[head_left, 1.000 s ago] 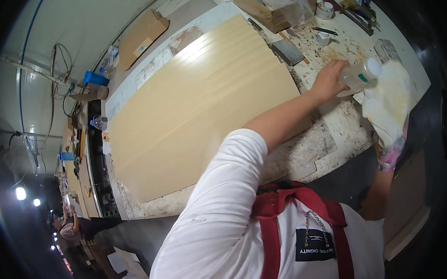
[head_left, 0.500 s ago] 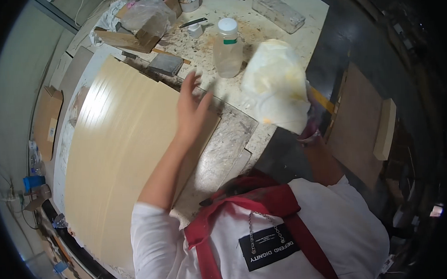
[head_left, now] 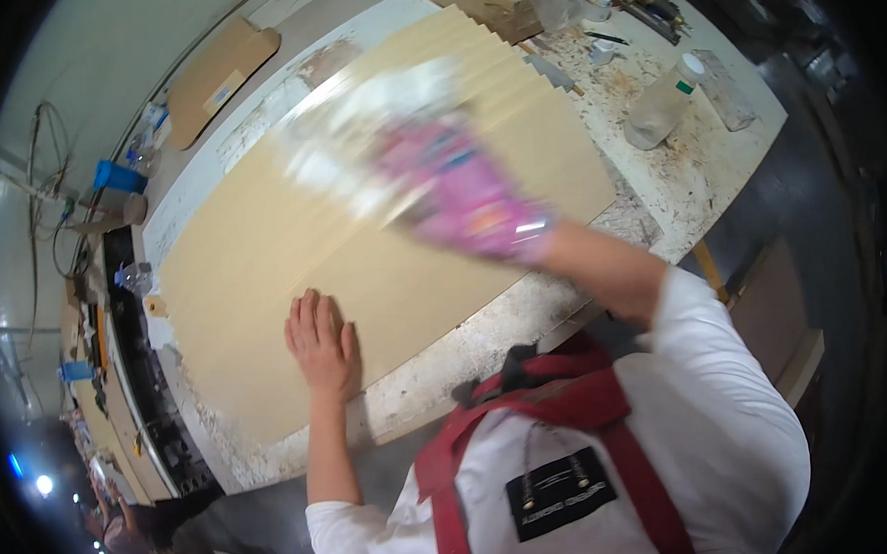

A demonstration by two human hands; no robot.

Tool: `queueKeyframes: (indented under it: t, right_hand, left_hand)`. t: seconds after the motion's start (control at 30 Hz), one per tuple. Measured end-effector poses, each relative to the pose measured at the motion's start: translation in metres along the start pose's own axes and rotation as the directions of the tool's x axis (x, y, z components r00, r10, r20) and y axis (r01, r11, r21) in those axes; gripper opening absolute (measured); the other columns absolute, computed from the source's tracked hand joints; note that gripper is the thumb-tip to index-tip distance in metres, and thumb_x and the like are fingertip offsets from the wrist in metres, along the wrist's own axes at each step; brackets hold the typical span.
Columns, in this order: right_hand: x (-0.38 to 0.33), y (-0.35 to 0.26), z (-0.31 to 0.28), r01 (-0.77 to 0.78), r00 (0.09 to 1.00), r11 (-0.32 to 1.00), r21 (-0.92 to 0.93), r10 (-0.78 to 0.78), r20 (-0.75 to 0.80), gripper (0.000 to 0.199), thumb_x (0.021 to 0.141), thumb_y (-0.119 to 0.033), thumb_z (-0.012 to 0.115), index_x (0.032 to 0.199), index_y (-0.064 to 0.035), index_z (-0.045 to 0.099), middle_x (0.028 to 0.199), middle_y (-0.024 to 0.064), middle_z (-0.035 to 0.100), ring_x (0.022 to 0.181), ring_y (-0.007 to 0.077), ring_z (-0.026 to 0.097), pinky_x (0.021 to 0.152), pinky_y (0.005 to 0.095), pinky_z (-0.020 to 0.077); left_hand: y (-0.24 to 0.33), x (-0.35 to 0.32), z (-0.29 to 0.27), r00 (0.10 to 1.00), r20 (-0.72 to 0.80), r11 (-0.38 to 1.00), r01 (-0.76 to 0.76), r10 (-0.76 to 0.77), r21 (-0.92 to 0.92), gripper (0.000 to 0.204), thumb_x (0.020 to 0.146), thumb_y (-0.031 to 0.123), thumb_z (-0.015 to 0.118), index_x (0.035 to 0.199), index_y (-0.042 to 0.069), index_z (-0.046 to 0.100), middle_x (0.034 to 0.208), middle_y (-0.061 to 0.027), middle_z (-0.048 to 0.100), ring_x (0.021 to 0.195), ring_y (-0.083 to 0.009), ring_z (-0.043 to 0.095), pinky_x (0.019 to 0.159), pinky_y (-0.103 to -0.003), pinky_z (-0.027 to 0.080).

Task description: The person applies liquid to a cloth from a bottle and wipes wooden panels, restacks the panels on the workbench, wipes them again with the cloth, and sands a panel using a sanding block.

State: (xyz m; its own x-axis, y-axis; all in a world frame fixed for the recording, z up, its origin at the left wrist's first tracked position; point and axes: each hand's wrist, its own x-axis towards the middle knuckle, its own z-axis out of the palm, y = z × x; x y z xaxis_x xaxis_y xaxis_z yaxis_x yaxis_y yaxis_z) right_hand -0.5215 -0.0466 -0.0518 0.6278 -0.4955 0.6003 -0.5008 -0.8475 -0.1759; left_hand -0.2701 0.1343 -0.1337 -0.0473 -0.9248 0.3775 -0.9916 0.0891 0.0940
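A large pale wood-grain panel [head_left: 236, 276] lies across the worktable. My left hand [head_left: 320, 347] rests on its near part, palm down with the fingers stretched out. On my right hand [head_left: 470, 202] is a pink-purple glove, smeared by motion. That hand is closed on a white cloth [head_left: 354, 142], which is spread over the far middle of the panel and blurred too. The fingers under the cloth are mostly hidden.
On the stained worktop [head_left: 648, 204] at right stand a clear white-capped bottle [head_left: 654, 114] and a grimy block [head_left: 724, 91]. A cardboard box [head_left: 486, 6] sits at the back. Left of the panel are a blue container [head_left: 119, 176] and a plastic bottle [head_left: 135, 279]. Another person [head_left: 123, 529] shows at lower left.
My right hand has swung the cloth leftward from the right table edge onto the panel. My left hand has come down flat on the panel. The view has turned left.
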Motion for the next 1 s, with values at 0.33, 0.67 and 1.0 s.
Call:
queueKeyframes:
  t: [0.33, 0.67, 1.0]
  right_hand:
    - [-0.04, 0.12, 0.006, -0.59, 0.804, 0.773, -0.233, 0.588, -0.083, 0.051, 0.081, -0.038, 0.06, 0.118, -0.0037, 0.055, 0.111, 0.0139, 0.057, 0.106, 0.0277, 0.05, 0.094, 0.0425, 0.035]
    - [-0.009, 0.014, 0.052, -0.242, 0.947, 0.97, -0.027, 0.242, 0.212, 0.057, 0.081, -0.044, 0.055, 0.13, -0.015, 0.047, 0.135, 0.0079, 0.045, 0.129, 0.027, 0.034, 0.11, 0.0417, 0.0182]
    - [-0.026, -0.019, 0.102, -0.216, 0.967, 0.976, 0.035, 0.209, 0.143, 0.075, 0.079, -0.056, 0.05, 0.134, -0.0057, 0.039, 0.139, 0.0136, 0.036, 0.13, 0.0306, 0.031, 0.109, 0.0494, 0.0154]
  left_hand:
    - [-0.024, -0.012, 0.003, 0.985, 0.17, 0.989, -0.033, 0.007, 0.146, 0.05, 0.088, 0.031, 0.047, 0.134, 0.011, 0.042, 0.144, -0.0062, 0.034, 0.133, -0.0294, 0.028, 0.109, -0.046, 0.015]
    - [-0.032, -0.023, 0.006, 0.985, 0.168, 0.983, -0.065, 0.036, 0.173, 0.052, 0.087, 0.03, 0.046, 0.134, 0.008, 0.042, 0.144, -0.0093, 0.034, 0.133, -0.0342, 0.028, 0.108, -0.048, 0.015]
    - [-0.028, -0.017, 0.013, 0.991, 0.113, 0.978, -0.089, 0.068, 0.188, 0.053, 0.088, 0.03, 0.043, 0.135, 0.006, 0.039, 0.144, -0.0118, 0.033, 0.133, -0.035, 0.027, 0.108, -0.049, 0.015]
